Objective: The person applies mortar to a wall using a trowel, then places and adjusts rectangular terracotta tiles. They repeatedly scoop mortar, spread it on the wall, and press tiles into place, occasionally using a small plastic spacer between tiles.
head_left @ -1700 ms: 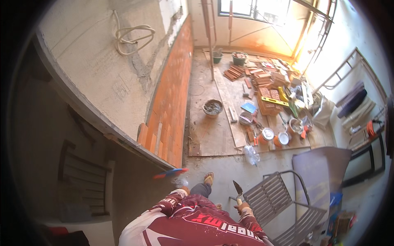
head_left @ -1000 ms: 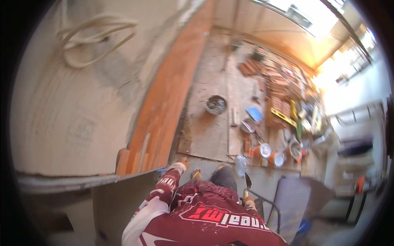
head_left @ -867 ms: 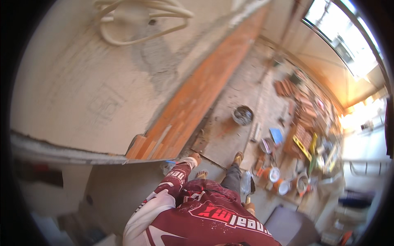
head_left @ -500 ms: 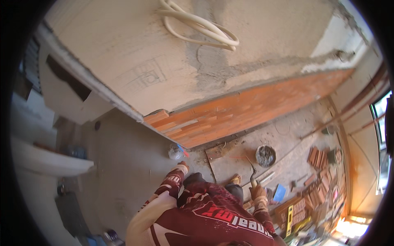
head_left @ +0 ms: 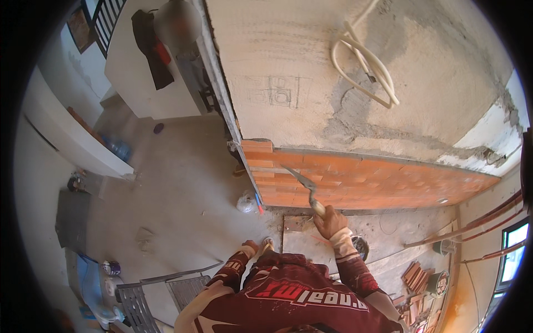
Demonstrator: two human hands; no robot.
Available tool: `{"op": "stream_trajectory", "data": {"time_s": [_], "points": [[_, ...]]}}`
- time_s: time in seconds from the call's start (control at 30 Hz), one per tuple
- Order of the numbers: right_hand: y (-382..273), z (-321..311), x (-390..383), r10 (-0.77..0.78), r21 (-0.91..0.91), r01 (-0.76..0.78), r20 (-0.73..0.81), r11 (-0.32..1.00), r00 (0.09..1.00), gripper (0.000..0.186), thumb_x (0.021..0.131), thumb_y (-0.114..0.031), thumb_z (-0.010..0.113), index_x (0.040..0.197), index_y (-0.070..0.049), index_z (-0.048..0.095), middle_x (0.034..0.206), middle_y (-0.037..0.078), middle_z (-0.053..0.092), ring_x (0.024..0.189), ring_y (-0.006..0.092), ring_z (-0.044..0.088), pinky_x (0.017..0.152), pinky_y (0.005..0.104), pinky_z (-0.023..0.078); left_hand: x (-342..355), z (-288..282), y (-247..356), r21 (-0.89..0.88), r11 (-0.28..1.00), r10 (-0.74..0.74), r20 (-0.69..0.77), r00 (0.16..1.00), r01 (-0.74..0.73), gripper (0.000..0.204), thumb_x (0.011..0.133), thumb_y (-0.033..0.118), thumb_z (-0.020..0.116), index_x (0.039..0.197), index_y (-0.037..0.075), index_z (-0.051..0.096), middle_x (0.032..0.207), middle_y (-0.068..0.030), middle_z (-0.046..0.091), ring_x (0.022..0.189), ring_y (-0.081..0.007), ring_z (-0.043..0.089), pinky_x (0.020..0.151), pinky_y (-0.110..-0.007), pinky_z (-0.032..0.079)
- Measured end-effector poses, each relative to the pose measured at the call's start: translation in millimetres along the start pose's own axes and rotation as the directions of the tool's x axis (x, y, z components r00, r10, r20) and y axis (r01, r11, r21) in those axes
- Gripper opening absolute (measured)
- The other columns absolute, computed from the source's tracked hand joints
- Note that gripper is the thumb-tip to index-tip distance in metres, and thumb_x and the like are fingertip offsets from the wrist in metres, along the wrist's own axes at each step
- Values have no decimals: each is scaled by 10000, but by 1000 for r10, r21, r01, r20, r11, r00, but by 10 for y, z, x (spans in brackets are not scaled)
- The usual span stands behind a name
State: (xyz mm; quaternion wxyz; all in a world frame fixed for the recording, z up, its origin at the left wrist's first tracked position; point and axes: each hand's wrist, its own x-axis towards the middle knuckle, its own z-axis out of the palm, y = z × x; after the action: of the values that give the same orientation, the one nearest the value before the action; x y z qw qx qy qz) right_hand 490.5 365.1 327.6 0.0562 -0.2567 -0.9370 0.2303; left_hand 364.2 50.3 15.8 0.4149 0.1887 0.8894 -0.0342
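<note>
My right hand is closed around the handle of a pointed trowel. Its blade tip points up and left, in front of the upper left part of the orange brick-tile facing. Whether the blade touches the tiles I cannot tell. One tile sits on top of the facing at its left end, beside the wall's corner. My left hand hangs low by my left side, its fingers hidden. Bare plaster with pencilled squares rises above the tiles.
A coiled white cable hangs on the plaster. My right wrist partly hides a mortar bucket. Stacked tiles lie on the right, below slanting poles. A plastic bag sits by the corner; another person is beyond it.
My right hand has lifted the trowel from low beside the bucket up to the tiled wall. The view has swung left, bringing another person and a grey slatted piece into sight.
</note>
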Motion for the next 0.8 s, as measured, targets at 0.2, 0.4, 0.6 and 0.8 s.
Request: {"op": "stream_trajectory", "data": {"time_s": [0.2, 0.4, 0.6, 0.8], "points": [[-562, 264, 377, -151, 25, 155, -120, 988, 981, 339, 860, -349, 652, 948, -61, 496, 790, 195, 665, 686, 416, 655, 594, 510, 520, 346, 310, -439, 289, 928, 175, 215, 961, -233, 338, 938, 279, 516, 1203, 137, 667, 1244, -115, 642, 1161, -316, 614, 972, -449, 503], [-934, 465, 472, -90, -19, 89, -105, 996, 990, 372, 870, -348, 667, 1038, -54, 513, 859, 201, 658, 731, 434, 648, 616, 520, 509, 28, -39, -636, 300, 900, 238, 265, 934, -315, 339, 948, 252, 505, 1229, 133, 653, 1265, -109, 631, 1164, -310, 614, 961, -463, 509], [-1067, 516, 560, -94, -47, 89, -101, 995, 990, 438, 873, -366, 663, 1147, -64, 502, 926, 190, 660, 740, 423, 659, 616, 520, 520, 444, 26, -1223, 306, 946, 71, 113, 991, -103, 333, 913, 237, 572, 1213, 125, 663, 1251, -134, 635, 1168, -338, 607, 959, -470, 508], [-1178, 566, 706, -139, -44, 137, -44, 990, 989, 501, 880, -377, 647, 1216, -60, 454, 955, 204, 655, 747, 406, 676, 611, 502, 540, 488, -2, -1388, 38, 992, -118, 44, 992, 117, 336, 896, 209, 563, 1209, 146, 669, 1278, -146, 619, 1187, -316, 598, 985, -424, 499]]}}
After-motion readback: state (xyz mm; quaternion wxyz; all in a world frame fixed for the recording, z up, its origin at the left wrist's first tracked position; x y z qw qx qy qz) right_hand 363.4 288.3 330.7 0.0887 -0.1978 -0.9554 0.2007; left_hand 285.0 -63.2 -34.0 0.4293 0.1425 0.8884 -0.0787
